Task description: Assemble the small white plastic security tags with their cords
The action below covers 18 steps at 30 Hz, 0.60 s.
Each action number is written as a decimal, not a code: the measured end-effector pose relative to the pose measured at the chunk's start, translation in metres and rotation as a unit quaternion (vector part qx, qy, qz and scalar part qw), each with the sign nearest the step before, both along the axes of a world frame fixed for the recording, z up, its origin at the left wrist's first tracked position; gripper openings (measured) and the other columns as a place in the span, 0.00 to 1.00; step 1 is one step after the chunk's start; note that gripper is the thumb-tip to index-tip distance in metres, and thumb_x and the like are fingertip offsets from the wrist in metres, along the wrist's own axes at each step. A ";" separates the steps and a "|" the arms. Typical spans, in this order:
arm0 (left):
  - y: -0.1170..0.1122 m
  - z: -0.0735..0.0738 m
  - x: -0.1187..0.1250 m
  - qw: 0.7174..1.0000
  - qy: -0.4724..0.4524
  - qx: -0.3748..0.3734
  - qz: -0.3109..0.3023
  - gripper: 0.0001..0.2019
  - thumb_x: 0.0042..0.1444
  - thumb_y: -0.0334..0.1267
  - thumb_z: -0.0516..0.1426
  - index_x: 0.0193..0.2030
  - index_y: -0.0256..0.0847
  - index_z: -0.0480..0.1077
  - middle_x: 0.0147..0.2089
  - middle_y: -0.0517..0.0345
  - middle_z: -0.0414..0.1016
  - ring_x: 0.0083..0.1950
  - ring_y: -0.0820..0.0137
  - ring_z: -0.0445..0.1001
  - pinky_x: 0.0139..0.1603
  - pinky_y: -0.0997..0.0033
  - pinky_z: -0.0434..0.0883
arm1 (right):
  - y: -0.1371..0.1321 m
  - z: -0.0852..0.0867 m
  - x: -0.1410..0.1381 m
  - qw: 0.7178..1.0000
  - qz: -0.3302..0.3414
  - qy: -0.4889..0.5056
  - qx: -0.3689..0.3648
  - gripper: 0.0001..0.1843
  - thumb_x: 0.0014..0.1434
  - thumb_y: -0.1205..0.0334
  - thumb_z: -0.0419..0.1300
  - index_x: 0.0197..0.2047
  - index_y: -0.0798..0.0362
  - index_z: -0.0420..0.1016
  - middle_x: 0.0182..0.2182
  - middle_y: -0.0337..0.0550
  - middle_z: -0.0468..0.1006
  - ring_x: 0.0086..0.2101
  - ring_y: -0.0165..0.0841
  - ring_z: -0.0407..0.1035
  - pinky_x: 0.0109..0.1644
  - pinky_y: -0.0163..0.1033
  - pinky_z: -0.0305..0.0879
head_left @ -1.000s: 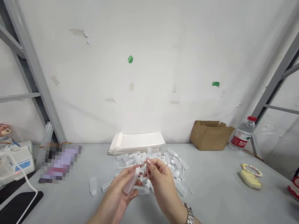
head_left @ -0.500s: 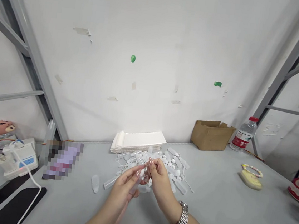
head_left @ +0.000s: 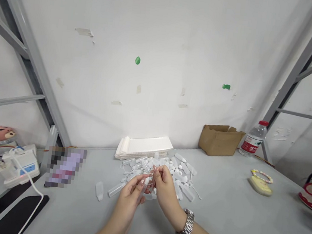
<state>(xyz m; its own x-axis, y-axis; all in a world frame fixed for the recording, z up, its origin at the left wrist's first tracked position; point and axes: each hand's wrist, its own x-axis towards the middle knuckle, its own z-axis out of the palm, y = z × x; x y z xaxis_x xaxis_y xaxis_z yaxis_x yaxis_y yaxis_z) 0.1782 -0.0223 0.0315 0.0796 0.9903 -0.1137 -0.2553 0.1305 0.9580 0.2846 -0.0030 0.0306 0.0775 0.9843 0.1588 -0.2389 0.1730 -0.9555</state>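
My left hand (head_left: 129,199) is closed round a small clear plastic tube (head_left: 146,185), held upright above the grey table (head_left: 232,216). My right hand (head_left: 164,189), with a metal watch on its wrist, pinches a small white piece at the tube's top; what the piece is I cannot make out. Both hands meet just in front of a heap of clear tubes and white caps (head_left: 178,170). One loose tube (head_left: 98,191) lies to the left of my hands.
A stack of white bags (head_left: 144,147) lies by the wall behind the heap. A cardboard box (head_left: 220,140) and a water bottle (head_left: 252,139) stand at the back right. A white device with a cable (head_left: 21,165) sits at left. A yellow toy (head_left: 261,182) lies at right.
Both hands have drifted slightly away from me toward the heap, still joined on the tube. The right fingers have shifted a little at the tube's top.
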 end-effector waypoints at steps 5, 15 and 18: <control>0.000 -0.001 0.000 1.000 0.006 0.005 0.002 0.17 0.46 0.48 0.58 0.41 0.40 0.71 0.36 0.54 0.73 0.34 0.70 0.69 0.30 0.74 0.63 | 0.001 0.001 0.001 1.000 0.010 -0.005 -0.005 0.18 0.53 0.46 0.54 0.26 0.51 0.58 0.14 0.29 0.63 0.14 0.26 0.59 0.18 0.32 0.55; 0.000 -0.001 -0.001 1.000 0.012 -0.012 -0.004 0.18 0.47 0.48 0.58 0.42 0.41 0.71 0.37 0.55 0.72 0.36 0.70 0.68 0.33 0.74 0.63 | 0.000 0.001 0.002 1.000 0.026 -0.010 0.001 0.16 0.55 0.49 0.53 0.26 0.52 0.58 0.15 0.30 0.64 0.15 0.25 0.60 0.20 0.32 0.55; 0.000 -0.001 -0.002 1.000 0.015 -0.014 -0.004 0.18 0.46 0.48 0.58 0.42 0.41 0.71 0.36 0.54 0.72 0.35 0.70 0.68 0.32 0.74 0.63 | 0.001 0.000 0.002 0.999 0.029 -0.015 -0.002 0.16 0.55 0.48 0.53 0.26 0.52 0.59 0.15 0.30 0.64 0.15 0.25 0.61 0.20 0.32 0.56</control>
